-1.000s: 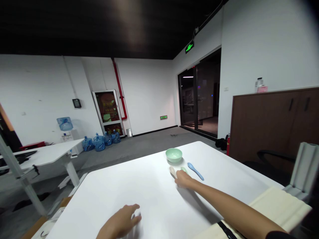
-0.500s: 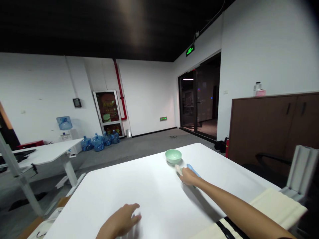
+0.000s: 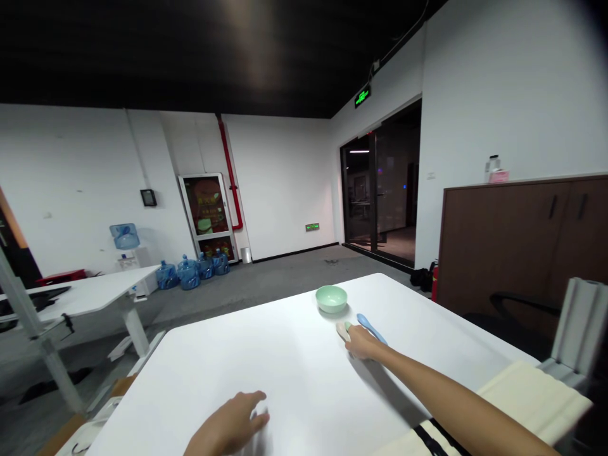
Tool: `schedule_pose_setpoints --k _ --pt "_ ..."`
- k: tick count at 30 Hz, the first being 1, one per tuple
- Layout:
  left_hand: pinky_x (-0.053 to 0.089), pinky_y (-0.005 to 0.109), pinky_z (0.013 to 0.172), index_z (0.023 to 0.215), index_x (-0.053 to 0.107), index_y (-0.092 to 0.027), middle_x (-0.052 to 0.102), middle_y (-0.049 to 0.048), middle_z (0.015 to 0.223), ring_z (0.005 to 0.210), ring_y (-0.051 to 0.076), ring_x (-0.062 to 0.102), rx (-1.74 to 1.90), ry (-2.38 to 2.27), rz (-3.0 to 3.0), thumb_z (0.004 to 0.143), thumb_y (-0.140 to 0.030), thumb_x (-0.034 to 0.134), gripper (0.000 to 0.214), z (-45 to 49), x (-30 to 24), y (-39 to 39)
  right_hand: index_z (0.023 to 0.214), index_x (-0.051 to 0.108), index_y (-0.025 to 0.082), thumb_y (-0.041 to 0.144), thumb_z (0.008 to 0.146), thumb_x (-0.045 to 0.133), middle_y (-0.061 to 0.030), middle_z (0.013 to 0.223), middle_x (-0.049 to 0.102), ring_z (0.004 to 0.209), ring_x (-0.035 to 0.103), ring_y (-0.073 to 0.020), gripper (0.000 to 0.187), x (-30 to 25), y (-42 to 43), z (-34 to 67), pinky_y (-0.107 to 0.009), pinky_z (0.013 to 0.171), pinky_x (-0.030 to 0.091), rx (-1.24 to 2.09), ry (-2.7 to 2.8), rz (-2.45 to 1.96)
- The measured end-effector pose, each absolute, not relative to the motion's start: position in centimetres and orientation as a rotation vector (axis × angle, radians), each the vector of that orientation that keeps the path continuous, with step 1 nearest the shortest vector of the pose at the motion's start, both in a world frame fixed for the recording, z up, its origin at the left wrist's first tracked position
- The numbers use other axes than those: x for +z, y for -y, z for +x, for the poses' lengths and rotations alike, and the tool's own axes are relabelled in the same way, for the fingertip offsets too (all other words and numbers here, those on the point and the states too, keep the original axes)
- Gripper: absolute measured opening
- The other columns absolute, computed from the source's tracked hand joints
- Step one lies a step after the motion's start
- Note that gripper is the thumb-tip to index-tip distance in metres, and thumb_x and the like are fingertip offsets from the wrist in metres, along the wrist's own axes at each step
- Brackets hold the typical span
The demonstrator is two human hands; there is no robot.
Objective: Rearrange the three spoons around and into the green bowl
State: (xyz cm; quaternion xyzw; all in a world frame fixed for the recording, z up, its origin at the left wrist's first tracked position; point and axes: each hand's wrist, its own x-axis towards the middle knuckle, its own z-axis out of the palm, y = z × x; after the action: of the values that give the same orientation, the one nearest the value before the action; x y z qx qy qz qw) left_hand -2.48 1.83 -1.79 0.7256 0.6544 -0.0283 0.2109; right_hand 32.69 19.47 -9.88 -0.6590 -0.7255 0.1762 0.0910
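Head | right arm [image 3: 427,389] outstretched, hand [image 3: 358,342] on pale utensil [image 3: 342,330] | left hand [image 3: 228,424] resting

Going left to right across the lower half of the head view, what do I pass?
Left hand → mint-green bowl → right hand → cream fabric

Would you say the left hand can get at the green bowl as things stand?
Probably yes: nothing stands between the left hand and the green bowl, though the bowl sits far forward on the table.
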Motion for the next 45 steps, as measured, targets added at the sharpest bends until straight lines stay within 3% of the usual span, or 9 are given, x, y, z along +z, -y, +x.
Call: schedule_pose_setpoints --k 5,22,29,32,35,39,45 --pt "0.045 0.039 0.095 0.133 0.053 -0.026 0.060 0.0098 0.129 0.111 0.027 0.060 -0.082 -1.816 1.994 0.084 -0.053 0.045 0.057 -2.4 -1.6 -1.8 0.093 0.060 0.015 0.027 0.075 0.058 -0.0139 0.103 0.068 0.083 0.067 -0.0230 0.021 -9.8 -19.3 32.6 -0.024 0.057 0.039 0.431 2.191 -2.001" --pt "0.044 0.038 0.096 0.134 0.052 -0.026 0.061 0.0078 0.129 0.109 0.025 0.061 -0.099 -1.804 2.009 0.085 -0.052 0.044 0.056 -2.2 -1.4 -1.7 0.091 0.063 0.013 0.023 0.070 0.060 -0.0144 0.098 0.069 0.081 0.068 -0.0246 0.024 -10.3 -19.5 32.7 -0.026 0.059 0.042 0.452 2.180 -2.030" --pt "0.045 0.038 0.094 0.134 0.052 -0.026 0.060 0.0088 0.128 0.109 0.026 0.061 -0.094 -1.811 2.008 0.085 -0.053 0.044 0.057 -2.2 -1.3 -1.6 0.088 0.062 0.014 0.028 0.075 0.060 -0.0141 0.098 0.069 0.079 0.067 -0.0228 0.020 -9.4 -19.1 32.8 -0.025 0.058 0.041 0.444 2.172 -2.011" --pt "0.045 0.039 0.094 0.134 0.052 -0.026 0.059 0.0099 0.130 0.109 0.026 0.062 -0.103 -1.812 1.994 0.085 -0.052 0.043 0.056 -2.1 -1.2 -1.6 0.087 0.062 0.013 0.033 0.083 0.054 -0.0151 0.095 0.068 0.085 0.066 -0.0240 0.023 -8.2 -19.0 33.1 -0.027 0.064 0.041 0.400 2.126 -1.974" --pt "0.045 0.039 0.094 0.134 0.052 -0.026 0.059 0.0095 0.131 0.110 0.027 0.061 -0.111 -1.813 1.987 0.085 -0.052 0.044 0.056 -2.0 -1.1 -1.6 0.092 0.063 0.012 0.036 0.086 0.049 -0.0178 0.104 0.066 0.093 0.064 -0.0258 0.029 -7.2 -19.1 33.7 -0.029 0.069 0.041 0.313 2.048 -2.010" --pt "0.046 0.038 0.093 0.133 0.053 -0.026 0.060 0.0093 0.128 0.108 0.026 0.062 -0.106 -1.807 1.991 0.084 -0.052 0.044 0.056 -1.9 -1.2 -1.6 0.102 0.063 0.012 0.032 0.085 0.051 -0.0187 0.111 0.065 0.096 0.064 -0.0259 0.029 -7.2 -19.4 34.5 -0.029 0.070 0.042 0.285 2.027 -2.077" --pt "0.046 0.038 0.092 0.134 0.052 -0.026 0.060 0.0093 0.128 0.107 0.026 0.062 -0.100 -1.808 1.997 0.084 -0.053 0.043 0.057 -2.0 -1.4 -1.7 0.098 0.064 0.013 0.026 0.078 0.059 -0.0163 0.108 0.066 0.095 0.064 -0.0259 0.025 -8.3 -19.6 35.0 -0.028 0.067 0.041 0.365 2.100 -2.141"
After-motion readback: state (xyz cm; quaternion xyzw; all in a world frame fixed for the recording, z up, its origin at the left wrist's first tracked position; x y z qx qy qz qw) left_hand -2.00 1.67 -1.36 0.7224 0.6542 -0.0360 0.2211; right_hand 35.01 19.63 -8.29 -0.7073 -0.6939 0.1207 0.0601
